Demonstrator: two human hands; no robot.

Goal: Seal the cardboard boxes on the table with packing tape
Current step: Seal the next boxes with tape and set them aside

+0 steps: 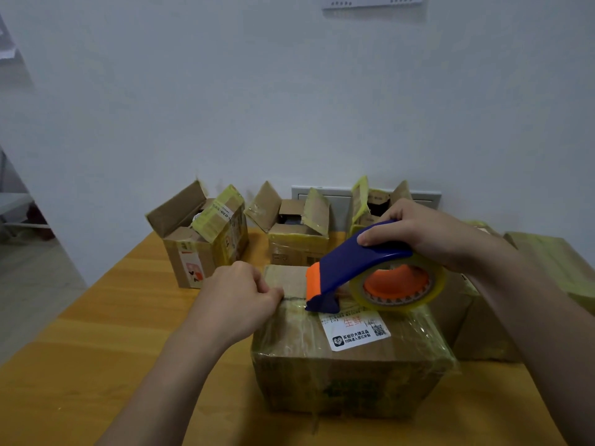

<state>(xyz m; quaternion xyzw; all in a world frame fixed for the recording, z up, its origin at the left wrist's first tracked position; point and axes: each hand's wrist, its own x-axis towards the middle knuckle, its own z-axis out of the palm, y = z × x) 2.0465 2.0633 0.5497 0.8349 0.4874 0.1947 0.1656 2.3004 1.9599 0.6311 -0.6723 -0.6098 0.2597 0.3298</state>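
Brown cardboard formed the closed box point(347, 355) that stood near the middle of the tabletop point(128, 317), directly under both hands. The right hand point(418, 233) gripped the blue handle of the tape dispenser point(351, 262) from above, with fingers curled over it and the thumb on the near side. The left hand point(238, 300) was at the left edge of the box top, where the seam begins; its fingers were curled and the thumb was pressed against the forefinger. I could not tell if an end of tape was between them.

The dispenser lay along the seam, so its long axis ran from left to right. Its orange nose pointed left and down and touched the box top just beside the left hand. The roll of clear tape point(434, 284) on the orange hub was at the right end, raised a little above the box. A white label point(354, 333) was stuck on the top, near the nose.

The tabletop was of yellow wood and stood against a pale wall point(289, 91). Three open boxes point(296, 233) with raised flaps stood in a row at the back. More boxes point(483, 333) stood to the right.
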